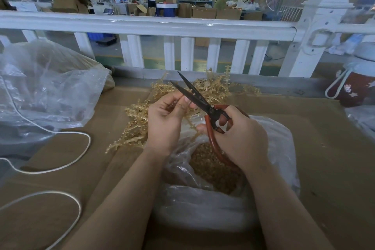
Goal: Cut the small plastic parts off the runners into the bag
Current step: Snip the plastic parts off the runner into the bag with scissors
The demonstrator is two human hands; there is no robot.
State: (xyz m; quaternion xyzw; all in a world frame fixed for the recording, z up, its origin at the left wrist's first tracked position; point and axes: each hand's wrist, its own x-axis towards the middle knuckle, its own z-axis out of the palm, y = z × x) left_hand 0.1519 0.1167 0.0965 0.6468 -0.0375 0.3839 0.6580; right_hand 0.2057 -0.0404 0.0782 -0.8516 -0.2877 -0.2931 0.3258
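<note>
At the centre of the frame the left hand [166, 115] pinches a runner [189, 121] between curled fingers [187, 101], holding it over the open bag [269, 168] of cut parts [213, 168] at lower centre. The right hand [241, 138] grips the red-handled scissors [199, 99], blades parted; whether a part sits between them is hard to tell. To cut well, keep the blades close against the runner's stem and directly above the bag's mouth, so pieces drop in. More runners [203, 87] are heaped just behind the hands. The bench [324, 138] offers open room at right; a white cord [67, 164] loops at lower left.
</note>
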